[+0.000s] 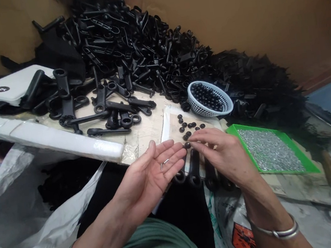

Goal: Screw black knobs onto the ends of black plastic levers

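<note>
My left hand [151, 172] lies palm up with fingers stretched out, and a small metal pin [164, 163] rests on the palm. My right hand [220, 153] is beside it, fingertips pinched on a small black cap [188, 145] at the edge of a pale mat [171, 125]. Several more black caps [188, 127] lie scattered on that mat. Under both hands, a few black plastic handles [194, 172] lie side by side.
A big heap of black plastic handles [131, 39] fills the table's back. A white basket [209, 99] holds black balls. A green tray [272, 149] of small metal pins sits right. A white device [13, 86] and plastic bag [28, 213] lie left. Cardboard walls [245, 13] stand behind.
</note>
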The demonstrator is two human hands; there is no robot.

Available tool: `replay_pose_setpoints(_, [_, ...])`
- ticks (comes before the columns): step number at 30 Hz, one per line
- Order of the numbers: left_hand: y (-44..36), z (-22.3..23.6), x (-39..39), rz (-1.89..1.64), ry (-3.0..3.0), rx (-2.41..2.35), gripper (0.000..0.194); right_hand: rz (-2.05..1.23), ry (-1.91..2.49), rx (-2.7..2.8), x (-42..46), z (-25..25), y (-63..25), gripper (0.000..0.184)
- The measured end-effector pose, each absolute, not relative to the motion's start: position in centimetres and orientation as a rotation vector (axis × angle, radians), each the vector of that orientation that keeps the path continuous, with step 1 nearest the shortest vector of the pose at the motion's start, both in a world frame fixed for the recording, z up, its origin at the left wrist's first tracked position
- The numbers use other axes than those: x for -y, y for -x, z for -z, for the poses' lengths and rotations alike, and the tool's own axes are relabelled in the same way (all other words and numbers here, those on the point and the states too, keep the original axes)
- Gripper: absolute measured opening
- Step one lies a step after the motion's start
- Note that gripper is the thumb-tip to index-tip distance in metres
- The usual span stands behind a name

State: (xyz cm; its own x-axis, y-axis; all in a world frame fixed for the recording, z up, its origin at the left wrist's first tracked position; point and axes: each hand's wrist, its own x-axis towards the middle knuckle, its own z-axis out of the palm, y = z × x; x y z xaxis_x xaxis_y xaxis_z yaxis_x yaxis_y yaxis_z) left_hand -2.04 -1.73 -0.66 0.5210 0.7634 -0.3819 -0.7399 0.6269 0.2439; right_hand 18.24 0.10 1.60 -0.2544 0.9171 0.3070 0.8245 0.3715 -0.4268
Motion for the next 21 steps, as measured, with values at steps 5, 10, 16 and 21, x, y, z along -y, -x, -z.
replay_pose_setpoints(5, [2.1,0.5,1.7,-0.913,-0.091,-0.511,0.039,-0.152,1.523,2.040,1.0,-2.1,-19.2,0.013])
replay_pose_setpoints(10, [1.4,-0.8,1.8,-0.884,-0.160,-0.552,0.039,0.015,1.627,1.848,4.0,-2.5,-22.2,0.011])
replay_pose_setpoints(16, [-3.2,-3.1,1.7,-0.676,-0.321,-0.513,0.041,0.172,1.738,1.511,9.9,-2.1,-26.8,0.009])
replay_pose_setpoints(21, [-13.1,-4.9,-1.0,-0.578,-0.807,-0.349,0.062,0.234,1.816,1.365,13.5,-1.2,-28.9,0.012])
